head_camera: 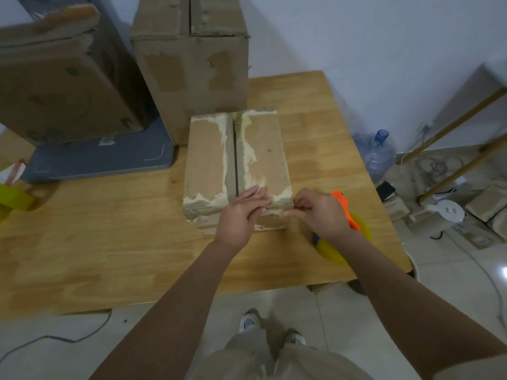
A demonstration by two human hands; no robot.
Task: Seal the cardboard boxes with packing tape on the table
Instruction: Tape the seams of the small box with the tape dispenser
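a: head view, left hand (244,212) flat on the small box (236,163) mid-table, right hand (319,212) pinching something thin (tape end, probably).
b: torn flaps — tape could lift or wrinkle.

No legible text — boxes (236,160), labels too blurred to read.

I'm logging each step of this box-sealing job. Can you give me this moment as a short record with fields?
surface: wooden table
box in work: small cardboard box, flaps closed, centre seam still bare
left hand: flat, pressing the box's near edge by the seam
right hand: fingers curled, pinching at the box's near right corner; tape itself not discernible
tape dispenser: orange and yellow, on the table under the right hand
other boxes: tall box behind
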